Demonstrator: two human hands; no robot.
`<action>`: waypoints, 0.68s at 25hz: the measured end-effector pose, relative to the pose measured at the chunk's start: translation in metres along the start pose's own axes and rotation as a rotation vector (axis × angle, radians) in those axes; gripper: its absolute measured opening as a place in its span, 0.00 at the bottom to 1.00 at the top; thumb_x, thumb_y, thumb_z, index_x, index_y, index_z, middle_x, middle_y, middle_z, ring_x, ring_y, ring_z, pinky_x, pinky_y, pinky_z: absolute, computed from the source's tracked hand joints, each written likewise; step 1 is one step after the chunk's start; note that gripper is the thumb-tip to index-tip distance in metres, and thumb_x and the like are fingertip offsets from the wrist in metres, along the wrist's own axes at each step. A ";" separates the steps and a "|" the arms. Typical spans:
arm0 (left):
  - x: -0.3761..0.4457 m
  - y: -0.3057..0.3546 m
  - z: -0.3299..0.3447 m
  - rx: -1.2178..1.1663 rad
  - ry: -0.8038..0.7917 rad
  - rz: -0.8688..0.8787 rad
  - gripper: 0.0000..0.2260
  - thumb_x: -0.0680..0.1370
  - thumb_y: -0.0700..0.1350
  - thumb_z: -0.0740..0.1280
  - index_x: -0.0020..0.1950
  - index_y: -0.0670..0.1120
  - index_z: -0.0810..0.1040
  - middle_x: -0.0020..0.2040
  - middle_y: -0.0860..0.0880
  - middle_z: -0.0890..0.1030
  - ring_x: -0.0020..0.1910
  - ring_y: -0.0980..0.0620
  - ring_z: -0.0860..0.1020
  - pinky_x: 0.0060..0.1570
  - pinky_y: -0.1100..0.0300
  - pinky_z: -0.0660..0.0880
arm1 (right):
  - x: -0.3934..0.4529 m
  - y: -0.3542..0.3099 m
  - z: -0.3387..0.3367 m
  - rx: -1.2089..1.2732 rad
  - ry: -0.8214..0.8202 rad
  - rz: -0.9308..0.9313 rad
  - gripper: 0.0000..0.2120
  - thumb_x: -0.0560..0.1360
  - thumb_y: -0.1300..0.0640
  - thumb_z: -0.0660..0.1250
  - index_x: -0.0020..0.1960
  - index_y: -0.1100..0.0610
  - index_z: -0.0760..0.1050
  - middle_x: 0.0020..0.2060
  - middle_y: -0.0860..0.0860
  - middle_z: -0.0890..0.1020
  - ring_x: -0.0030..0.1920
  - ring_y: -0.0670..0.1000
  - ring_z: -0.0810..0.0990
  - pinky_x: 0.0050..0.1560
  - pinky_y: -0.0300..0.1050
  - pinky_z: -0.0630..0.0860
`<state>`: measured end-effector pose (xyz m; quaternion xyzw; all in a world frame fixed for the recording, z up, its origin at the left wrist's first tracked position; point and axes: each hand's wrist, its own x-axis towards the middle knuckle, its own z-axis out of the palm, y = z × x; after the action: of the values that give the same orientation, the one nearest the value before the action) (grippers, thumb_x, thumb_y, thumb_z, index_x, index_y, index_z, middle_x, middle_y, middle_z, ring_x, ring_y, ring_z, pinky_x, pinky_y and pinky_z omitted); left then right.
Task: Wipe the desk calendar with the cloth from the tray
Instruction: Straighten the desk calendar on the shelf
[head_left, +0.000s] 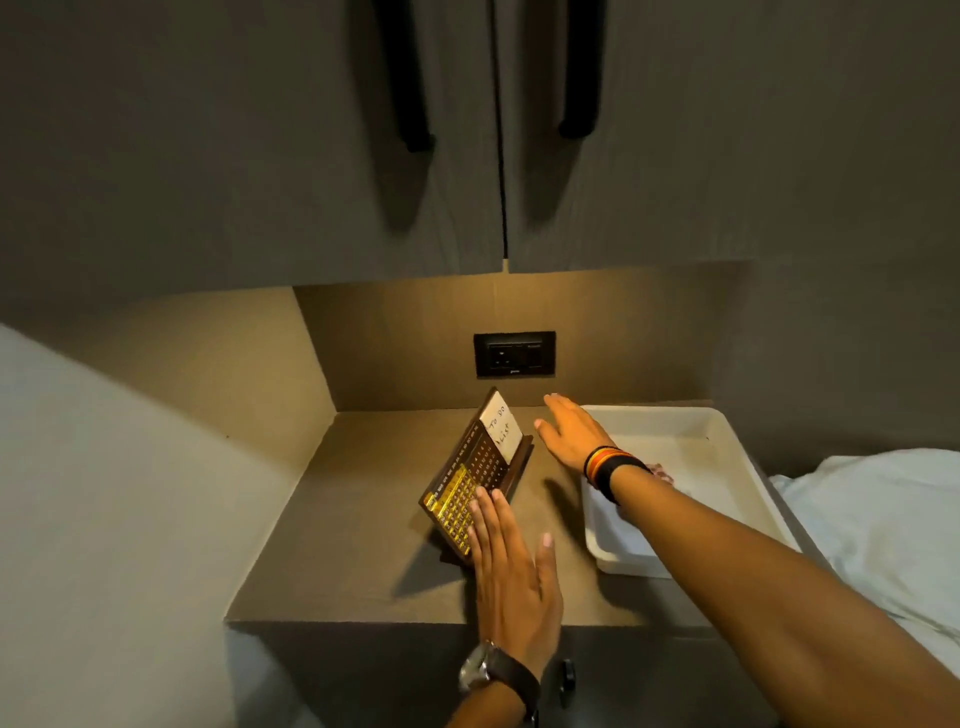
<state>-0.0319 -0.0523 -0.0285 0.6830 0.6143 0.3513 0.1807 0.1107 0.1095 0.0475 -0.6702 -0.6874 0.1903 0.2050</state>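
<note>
A dark brown desk calendar (470, 467) with gold number tiles and a white "To Do List" note stands tilted on the brown bedside shelf (363, 519). My left hand (511, 566) lies flat with its fingertips on the calendar's near lower corner, holding nothing. My right hand (569, 428) hovers open just right of the calendar's far end, fingers spread and empty. A white tray (727, 436) sits to the right. A small piece of the cloth (661, 470) shows in the tray behind my right wrist; most of it is hidden by my forearm.
A black wall socket (514, 353) sits in the back panel above the calendar. Cabinet doors with long black handles (410, 104) hang overhead. Light bedding (883, 519) lies right of the tray, and a pale wall closes the left side.
</note>
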 end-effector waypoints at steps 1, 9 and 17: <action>-0.005 -0.003 -0.002 -0.011 0.019 -0.046 0.32 0.83 0.62 0.45 0.80 0.52 0.31 0.81 0.52 0.29 0.79 0.59 0.29 0.81 0.52 0.36 | 0.009 -0.010 0.003 0.129 -0.021 0.051 0.29 0.84 0.49 0.57 0.81 0.59 0.58 0.79 0.57 0.62 0.79 0.57 0.60 0.77 0.52 0.58; -0.012 -0.010 -0.013 -0.168 0.157 -0.397 0.37 0.84 0.60 0.53 0.81 0.50 0.32 0.82 0.51 0.33 0.81 0.52 0.34 0.80 0.51 0.36 | 0.059 -0.033 0.036 0.557 -0.053 0.241 0.21 0.83 0.55 0.59 0.72 0.66 0.71 0.71 0.61 0.74 0.70 0.59 0.73 0.69 0.49 0.66; 0.025 -0.021 -0.032 -0.363 0.080 -0.574 0.41 0.82 0.67 0.55 0.83 0.50 0.34 0.85 0.45 0.44 0.83 0.43 0.46 0.79 0.37 0.55 | 0.051 -0.033 0.030 0.675 -0.092 0.279 0.22 0.83 0.47 0.57 0.63 0.61 0.79 0.59 0.59 0.82 0.57 0.58 0.79 0.60 0.53 0.73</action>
<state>-0.0698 -0.0304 -0.0143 0.4247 0.7156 0.4164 0.3664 0.0658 0.1597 0.0418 -0.6431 -0.4962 0.4623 0.3556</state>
